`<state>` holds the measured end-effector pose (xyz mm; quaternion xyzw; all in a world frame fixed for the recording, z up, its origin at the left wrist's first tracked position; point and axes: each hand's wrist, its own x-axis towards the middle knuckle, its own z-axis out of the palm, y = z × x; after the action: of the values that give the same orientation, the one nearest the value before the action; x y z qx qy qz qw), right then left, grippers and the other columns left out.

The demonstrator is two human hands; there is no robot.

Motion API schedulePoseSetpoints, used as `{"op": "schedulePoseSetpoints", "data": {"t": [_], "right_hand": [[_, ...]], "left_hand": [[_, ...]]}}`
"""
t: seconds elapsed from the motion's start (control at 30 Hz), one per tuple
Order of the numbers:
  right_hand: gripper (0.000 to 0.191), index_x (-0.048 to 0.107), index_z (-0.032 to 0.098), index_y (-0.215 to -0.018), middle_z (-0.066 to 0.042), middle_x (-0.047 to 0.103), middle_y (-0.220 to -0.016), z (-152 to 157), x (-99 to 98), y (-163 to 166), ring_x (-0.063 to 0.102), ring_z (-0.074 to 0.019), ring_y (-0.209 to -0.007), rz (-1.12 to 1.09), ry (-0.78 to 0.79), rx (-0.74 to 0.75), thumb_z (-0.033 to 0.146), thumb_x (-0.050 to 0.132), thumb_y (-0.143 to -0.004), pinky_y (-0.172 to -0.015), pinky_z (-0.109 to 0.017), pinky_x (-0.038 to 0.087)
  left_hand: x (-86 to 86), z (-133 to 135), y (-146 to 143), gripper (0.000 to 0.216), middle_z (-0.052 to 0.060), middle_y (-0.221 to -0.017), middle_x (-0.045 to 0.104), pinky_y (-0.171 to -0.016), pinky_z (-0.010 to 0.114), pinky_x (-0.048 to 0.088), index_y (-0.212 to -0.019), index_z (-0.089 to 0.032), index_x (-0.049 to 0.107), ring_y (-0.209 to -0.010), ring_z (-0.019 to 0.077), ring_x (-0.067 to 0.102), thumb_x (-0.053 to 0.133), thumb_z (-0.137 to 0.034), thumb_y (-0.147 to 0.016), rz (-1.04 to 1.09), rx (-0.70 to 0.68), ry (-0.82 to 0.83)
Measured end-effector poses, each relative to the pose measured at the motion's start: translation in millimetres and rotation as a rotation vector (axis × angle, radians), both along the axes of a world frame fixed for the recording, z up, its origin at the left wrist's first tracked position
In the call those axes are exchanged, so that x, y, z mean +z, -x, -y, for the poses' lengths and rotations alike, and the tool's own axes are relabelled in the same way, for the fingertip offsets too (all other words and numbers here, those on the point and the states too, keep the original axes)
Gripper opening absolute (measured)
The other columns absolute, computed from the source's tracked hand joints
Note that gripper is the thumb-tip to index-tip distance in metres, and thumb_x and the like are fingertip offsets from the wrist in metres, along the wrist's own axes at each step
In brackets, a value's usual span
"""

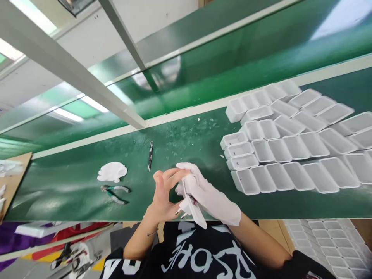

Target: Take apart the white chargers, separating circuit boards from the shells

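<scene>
The small white part (190, 205) is mostly hidden between the left hand (162, 197) and gloved right hand (209, 195); its shape is unclear. The white cases (290, 147) are cut off at the right edge.

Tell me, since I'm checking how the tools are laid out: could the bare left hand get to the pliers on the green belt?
Probably yes. The pliers lie in the open on the belt, left of the left hand, with nothing between them, though that hand now meets the gloved right hand at a small white part.
</scene>
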<state>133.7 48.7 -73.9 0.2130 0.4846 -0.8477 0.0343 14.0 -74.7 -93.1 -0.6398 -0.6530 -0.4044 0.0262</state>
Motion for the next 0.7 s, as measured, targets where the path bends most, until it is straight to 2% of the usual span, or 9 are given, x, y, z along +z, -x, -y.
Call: {"op": "schedulePoseSetpoints", "data": {"t": [0.1,0.2,0.27,0.33,0.4,0.47,0.5,0.6,0.7], "right_hand": [[0.05,0.042,0.019,-0.139,0.004,0.054,-0.083,-3,-0.6,-4,0.05,-0.0105,-0.062,-0.022,-0.019,-0.046,0.041,0.054,-0.095,-0.063,-0.027,0.046],[0.058,0.041,0.02,-0.142,0.002,0.058,-0.085,0,-8.0,-3,0.055,-0.0132,-0.065,-0.047,-0.024,-0.185,0.046,0.059,-0.094,-0.067,-0.029,0.05],[0.066,0.04,0.023,-0.147,-0.005,0.066,-0.099,2,-16.0,2,0.065,-0.0182,-0.077,-0.037,0.031,-0.358,0.052,0.062,-0.092,-0.078,-0.035,0.056],[0.068,0.039,0.028,-0.151,-0.012,0.066,-0.126,3,-24.2,9,0.069,-0.0242,-0.105,-0.039,0.086,-0.522,0.06,0.056,-0.093,-0.093,-0.042,0.057],[0.069,0.033,0.033,-0.154,-0.013,0.051,-0.153,3,-31.5,15,0.059,-0.026,-0.134,-0.073,0.104,-0.599,0.068,0.042,-0.095,-0.105,-0.046,0.053],[0.075,0.03,0.035,-0.156,-0.011,0.035,-0.166,4,-39.0,20,0.045,-0.0259,-0.149,-0.096,0.098,-0.647,0.076,0.037,-0.094,-0.113,-0.048,0.048],[0.079,0.033,0.034,-0.154,-0.011,0.033,-0.168,5,-43.5,22,0.042,-0.0271,-0.152,-0.088,0.094,-0.688,0.08,0.042,-0.09,-0.116,-0.048,0.046],[0.086,0.052,0.028,-0.144,-0.015,0.046,-0.159,10,-59.2,29,0.042,-0.0319,-0.151,-0.064,-0.024,-0.74,0.083,0.061,-0.08,-0.117,-0.045,0.045],[0.083,0.061,0.025,-0.135,-0.015,0.061,-0.145,13,-72.8,38,0.046,-0.0337,-0.148,-0.03,-0.142,-0.749,0.084,0.065,-0.077,-0.119,-0.045,0.044]], "left_hand": [[5.7,-6,2,0.102,0.011,-0.126,0.074,-0.084,0.038,0.033,-0.164,-0.029,-0.013,-0.115,0.0239,0.067,0.063,-0.031,-0.097,-0.027,-0.068,0.001],[3.4,-11,9,0.1,0.012,-0.121,0.075,-0.088,0.042,0.037,-0.165,-0.032,-0.008,-0.113,0.0278,0.068,0.064,-0.031,-0.096,0.028,-0.126,0.058],[-2.8,-21,25,0.1,0.012,-0.12,0.073,-0.094,0.047,0.042,-0.164,-0.034,-0.003,-0.111,0.0292,0.069,0.068,-0.037,-0.094,0.146,-0.187,0.11],[-10.8,-42,54,0.109,0.011,-0.123,0.071,-0.097,0.048,0.048,-0.162,-0.038,0.004,-0.11,0.0284,0.07,0.079,-0.047,-0.084,0.318,-0.156,0.156],[-17.3,-72,94,0.122,0.009,-0.124,0.068,-0.092,0.042,0.054,-0.16,-0.038,0.011,-0.106,0.0266,0.071,0.09,-0.052,-0.067,0.509,0.087,0.188],[-19.5,-109,135,0.113,0.012,-0.128,0.065,-0.092,0.041,0.056,-0.161,-0.031,0.011,-0.103,0.0246,0.07,0.083,-0.048,-0.076,0.526,0.263,0.142],[-18.9,-128,154,0.108,0.011,-0.127,0.065,-0.095,0.042,0.055,-0.161,-0.029,0.011,-0.104,0.0235,0.07,0.08,-0.043,-0.079,0.519,0.332,0.109],[-15.6,-171,190,0.092,0.008,-0.119,0.065,-0.1,0.045,0.054,-0.158,-0.024,0.02,-0.103,0.0227,0.069,0.073,-0.03,-0.084,0.491,0.516,0.042],[-18.4,-185,199,0.066,0.01,-0.118,0.066,-0.1,0.051,0.055,-0.148,-0.02,0.041,-0.104,0.0256,0.069,0.069,-0.033,-0.09,0.476,0.639,0.028]]}}
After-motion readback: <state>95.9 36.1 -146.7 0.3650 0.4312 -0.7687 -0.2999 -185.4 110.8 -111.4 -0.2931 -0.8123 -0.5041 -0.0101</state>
